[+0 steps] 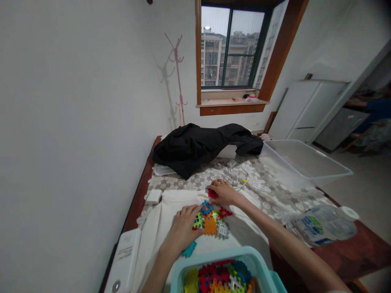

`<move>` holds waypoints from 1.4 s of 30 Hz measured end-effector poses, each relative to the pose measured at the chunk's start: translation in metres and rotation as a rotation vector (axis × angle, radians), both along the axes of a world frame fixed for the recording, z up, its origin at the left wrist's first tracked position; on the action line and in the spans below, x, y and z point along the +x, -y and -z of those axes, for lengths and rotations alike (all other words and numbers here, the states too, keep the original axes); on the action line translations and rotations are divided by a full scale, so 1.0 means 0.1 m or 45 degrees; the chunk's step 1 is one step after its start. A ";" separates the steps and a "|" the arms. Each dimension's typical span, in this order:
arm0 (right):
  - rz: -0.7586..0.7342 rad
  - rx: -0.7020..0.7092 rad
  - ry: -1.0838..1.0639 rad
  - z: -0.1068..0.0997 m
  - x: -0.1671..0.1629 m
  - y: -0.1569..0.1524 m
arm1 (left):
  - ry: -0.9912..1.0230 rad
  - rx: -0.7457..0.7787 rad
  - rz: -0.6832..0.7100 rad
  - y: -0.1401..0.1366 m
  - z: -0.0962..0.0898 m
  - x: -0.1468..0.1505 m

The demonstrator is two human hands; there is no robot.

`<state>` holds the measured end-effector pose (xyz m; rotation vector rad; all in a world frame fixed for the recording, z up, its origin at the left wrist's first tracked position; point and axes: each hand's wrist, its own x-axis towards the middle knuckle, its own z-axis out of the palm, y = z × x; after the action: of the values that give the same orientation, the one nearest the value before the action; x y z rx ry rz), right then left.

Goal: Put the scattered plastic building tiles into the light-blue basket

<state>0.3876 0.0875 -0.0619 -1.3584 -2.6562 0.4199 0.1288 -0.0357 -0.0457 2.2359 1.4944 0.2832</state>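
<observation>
Several interlocking plastic tiles in blue, green, orange and other colours lie together on a white cloth [169, 203]. My left hand [182, 228] grips their left side, thumb near the orange tile [210, 226] and fingers by the green tile [198, 221]. The blue tile [207, 208] sits at the far side of the group. Just beyond it, my right hand [225, 193] is closed on a red tile [212, 193], partly hidden by the fingers. A red triangular tile [225, 212] and a grey tile [222, 230] lie at the right. One teal tile [190, 249] is near my left wrist.
In front stands a light-teal bin [255, 254] filled with colourful tiles. Black fabric [195, 146] lies at the back, near a clear plastic tub [305, 160]. A clear bottle [324, 228] is at right, a white box-shaped device [124, 260] at left. A person's blue sleeve [378, 110] shows far right.
</observation>
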 end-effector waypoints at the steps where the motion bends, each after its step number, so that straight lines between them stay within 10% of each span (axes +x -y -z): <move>1: 0.000 0.026 -0.026 0.00 0.01 0.03 | 0.022 0.014 -0.017 0.00 0.00 -0.01; 11: -0.065 0.174 -0.334 0.30 0.13 0.32 | 0.056 0.210 -0.026 0.16 0.20 0.00; 19: -0.330 -0.013 -0.342 0.14 0.13 0.69 | 0.120 0.258 0.021 0.22 0.19 0.03; 42: -0.225 -0.013 -0.198 0.14 0.09 1.11 | -0.009 0.367 -0.093 0.60 0.31 -0.43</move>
<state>0.3963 -0.0235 -0.0763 -1.0505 -2.6559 0.5360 0.0854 -0.0958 -0.0769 2.4044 1.6293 0.5446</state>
